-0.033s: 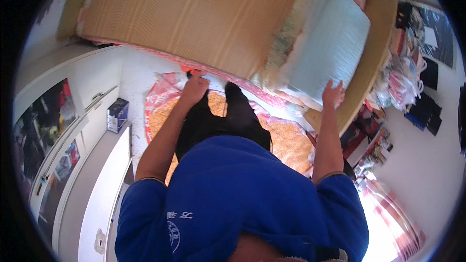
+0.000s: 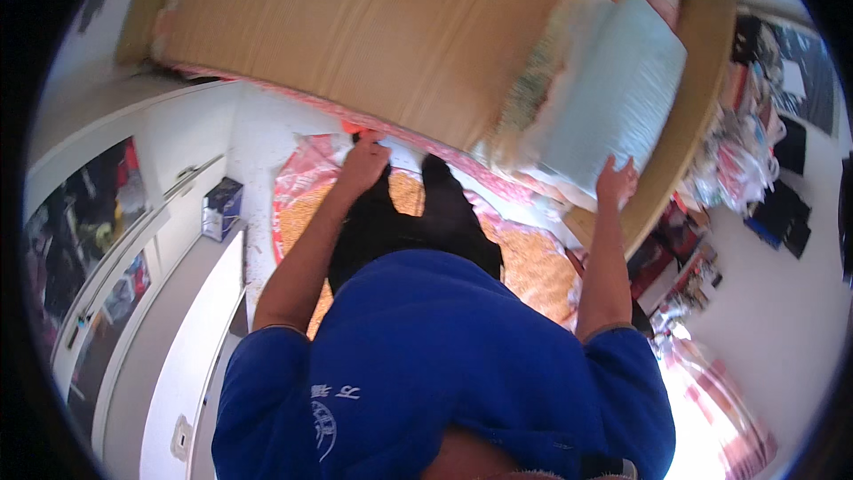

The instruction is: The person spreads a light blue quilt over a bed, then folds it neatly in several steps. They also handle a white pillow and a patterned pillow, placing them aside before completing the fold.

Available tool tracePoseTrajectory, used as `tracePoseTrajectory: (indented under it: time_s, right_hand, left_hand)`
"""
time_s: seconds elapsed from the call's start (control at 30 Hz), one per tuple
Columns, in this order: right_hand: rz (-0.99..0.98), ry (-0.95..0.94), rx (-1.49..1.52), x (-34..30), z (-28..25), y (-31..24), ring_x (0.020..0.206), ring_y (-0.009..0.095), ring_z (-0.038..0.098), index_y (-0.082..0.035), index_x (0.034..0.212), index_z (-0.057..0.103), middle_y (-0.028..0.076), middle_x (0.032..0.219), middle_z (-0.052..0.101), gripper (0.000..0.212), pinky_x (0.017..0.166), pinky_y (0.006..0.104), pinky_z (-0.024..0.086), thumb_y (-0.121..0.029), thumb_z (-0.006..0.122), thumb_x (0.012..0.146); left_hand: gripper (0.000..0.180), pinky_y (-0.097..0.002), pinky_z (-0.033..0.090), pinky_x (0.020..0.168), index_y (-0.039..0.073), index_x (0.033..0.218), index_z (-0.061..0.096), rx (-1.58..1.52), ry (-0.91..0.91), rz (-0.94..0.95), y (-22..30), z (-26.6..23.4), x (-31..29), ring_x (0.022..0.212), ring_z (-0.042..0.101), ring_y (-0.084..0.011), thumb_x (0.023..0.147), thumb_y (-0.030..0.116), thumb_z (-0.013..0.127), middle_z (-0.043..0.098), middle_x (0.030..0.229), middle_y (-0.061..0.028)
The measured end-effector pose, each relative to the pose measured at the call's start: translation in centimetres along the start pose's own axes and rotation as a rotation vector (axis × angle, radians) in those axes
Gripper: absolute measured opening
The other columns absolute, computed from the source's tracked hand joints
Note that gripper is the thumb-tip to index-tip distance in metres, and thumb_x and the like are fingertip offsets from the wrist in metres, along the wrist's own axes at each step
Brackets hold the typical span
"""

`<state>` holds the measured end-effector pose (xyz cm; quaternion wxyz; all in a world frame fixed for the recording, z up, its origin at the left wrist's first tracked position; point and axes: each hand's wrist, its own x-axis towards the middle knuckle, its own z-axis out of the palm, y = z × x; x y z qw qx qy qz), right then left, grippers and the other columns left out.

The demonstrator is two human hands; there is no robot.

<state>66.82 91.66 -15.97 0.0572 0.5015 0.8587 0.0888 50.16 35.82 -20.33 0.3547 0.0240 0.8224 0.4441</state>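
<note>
My left hand (image 2: 366, 163) is at the near edge of the bed, its fingers closed on the pink patterned bed sheet (image 2: 418, 139) that shows below a tan striped sleeping mat (image 2: 355, 31). An orange-red bit shows just beyond these fingers. Further right, a pale blue pillow (image 2: 617, 93) lies on the mat, with a fuzzy cream and green cloth (image 2: 539, 80) along its left side. My right hand (image 2: 617, 182) is at the pillow's near right corner, its fingers partly spread and touching it. What lies under the palm is hidden.
A wooden headboard (image 2: 702, 107) stands right of the pillow. Beyond it are plastic bags (image 2: 742, 160) and assorted goods. Grain-like orange-brown stuff (image 2: 524, 258) covers a sheet on the floor around my legs. A white cabinet (image 2: 178, 133) and a dark box (image 2: 222, 209) are on the left.
The whole view has shifted slightly, so the bed sits a little lower and further right in it. Both hands keep their places at the bed's edge and the pillow.
</note>
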Motion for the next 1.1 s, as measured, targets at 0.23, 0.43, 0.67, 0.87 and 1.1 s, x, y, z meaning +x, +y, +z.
tracePoseTrajectory:
  time_s: [0.23,0.43,0.67,0.87,1.1]
  right_hand:
    - [-0.245,-0.072,0.287,-10.3,-4.1,-8.5,0.132,0.044,0.045,-0.001,0.145,0.045,0.026,0.140,0.051,0.061,0.113,0.0544,0.032,-0.034,0.061,0.096]
    - [-0.550,-0.282,0.339,-11.8,-5.0,-17.6,0.125,0.042,0.052,0.000,0.135,0.055,0.027,0.132,0.057,0.052,0.108,0.0510,0.039,-0.030,0.064,0.094]
    - [-1.329,-0.305,-0.070,-2.4,1.9,-24.7,0.113,0.042,0.061,0.000,0.124,0.062,0.026,0.121,0.064,0.038,0.099,0.0475,0.048,-0.026,0.061,0.096]
    - [-1.168,-0.885,0.238,-4.5,2.1,-31.8,0.112,0.035,0.064,-0.002,0.122,0.064,0.019,0.122,0.066,0.035,0.099,0.0432,0.049,-0.026,0.060,0.098]
    - [-1.363,-0.967,-0.031,-13.0,-2.5,-44.4,0.120,0.030,0.062,-0.006,0.132,0.062,0.020,0.130,0.064,0.045,0.104,0.0415,0.047,-0.032,0.063,0.096]
  left_hand:
    - [0.040,-0.0397,0.056,0.086,0.001,0.126,0.060,0.092,0.006,0.086,-1.3,-8.1,1.9,0.099,0.071,-0.0318,0.095,0.026,0.062,0.072,0.107,-0.0200]
    - [0.043,-0.0388,0.055,0.087,0.004,0.129,0.059,-0.193,0.201,-0.006,-0.8,-14.0,-2.0,0.102,0.071,-0.0300,0.094,0.028,0.064,0.072,0.106,-0.0200]
    - [0.041,-0.0442,0.056,0.083,0.003,0.124,0.060,-0.112,0.535,-0.261,-9.4,-12.2,-12.4,0.093,0.072,-0.0328,0.091,0.027,0.064,0.073,0.096,-0.0184]
    - [0.042,-0.0434,0.056,0.085,0.002,0.124,0.062,-0.339,0.568,-0.574,-12.4,-3.3,-24.5,0.095,0.072,-0.0338,0.092,0.029,0.065,0.074,0.100,-0.0201]
    - [0.049,-0.0407,0.056,0.089,0.003,0.132,0.060,-0.653,0.631,-0.742,-18.0,7.5,-29.9,0.099,0.072,-0.0343,0.092,0.030,0.068,0.074,0.107,-0.0200]
